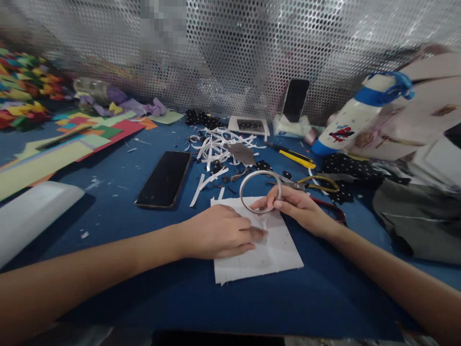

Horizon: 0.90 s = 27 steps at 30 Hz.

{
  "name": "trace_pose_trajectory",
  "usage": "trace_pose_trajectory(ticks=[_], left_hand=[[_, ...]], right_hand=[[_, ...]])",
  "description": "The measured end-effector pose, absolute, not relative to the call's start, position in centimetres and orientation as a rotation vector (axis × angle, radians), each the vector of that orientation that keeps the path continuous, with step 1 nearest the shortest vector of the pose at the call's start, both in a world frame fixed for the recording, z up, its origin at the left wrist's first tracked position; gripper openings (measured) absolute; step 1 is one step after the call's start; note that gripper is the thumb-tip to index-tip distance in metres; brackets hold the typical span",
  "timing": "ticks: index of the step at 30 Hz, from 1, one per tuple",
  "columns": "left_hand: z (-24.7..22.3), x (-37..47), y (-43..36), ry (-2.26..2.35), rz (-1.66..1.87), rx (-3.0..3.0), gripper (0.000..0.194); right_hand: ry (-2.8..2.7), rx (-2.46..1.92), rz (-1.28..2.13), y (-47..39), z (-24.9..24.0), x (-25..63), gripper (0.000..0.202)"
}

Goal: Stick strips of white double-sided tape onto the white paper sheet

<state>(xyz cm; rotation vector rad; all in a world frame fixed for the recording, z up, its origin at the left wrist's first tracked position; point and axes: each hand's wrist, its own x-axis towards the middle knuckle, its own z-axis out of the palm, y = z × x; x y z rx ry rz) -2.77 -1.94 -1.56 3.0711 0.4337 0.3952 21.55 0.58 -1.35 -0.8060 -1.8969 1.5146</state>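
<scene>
A sheet of white paper [284, 254] with one ragged corner lies in front of me on the blue table. My left hand [219, 233] rests palm down on it, fingers stretched to the right and slightly bent. Its fingertips touch the paper by a small whitish, shiny strip [264, 223]. In my right hand [297, 206] a thin roll of tape [243, 192] stands on edge, pinched at its lower right side between thumb and fingers. This ring is narrow, pale outside and brownish inside. Part of the paper is hidden under my left hand.
A black phone [163, 180] lies left of the paper. Beyond are white paper strips [216, 144], a yellow cutter [297, 157] and scissors [319, 182]. Coloured paper [72, 149] covers the left; a water bottle [353, 115] and dark cloth [418, 221] are at right.
</scene>
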Motion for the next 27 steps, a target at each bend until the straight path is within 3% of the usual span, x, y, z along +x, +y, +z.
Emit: trace_pose_trajectory(ticks=[11, 19, 27], left_hand=[[-1.7, -2.6, -1.9, 0.442, 0.312, 3.102, 0.035], [-1.7, -2.7, -1.9, 0.426, 0.349, 3.136, 0.034], [-1.5, -2.7, -2.0, 0.438, 0.328, 3.112, 0.033]], right_hand=[[-1.946, -0.844, 1.166, 0.3, -2.0, 20.7, 0.005], [-2.012, -0.86, 1.171, 0.3, -1.9, 20.6, 0.005], [-2.111, -0.861, 0.924, 0.0, -2.1, 20.0, 0.011]])
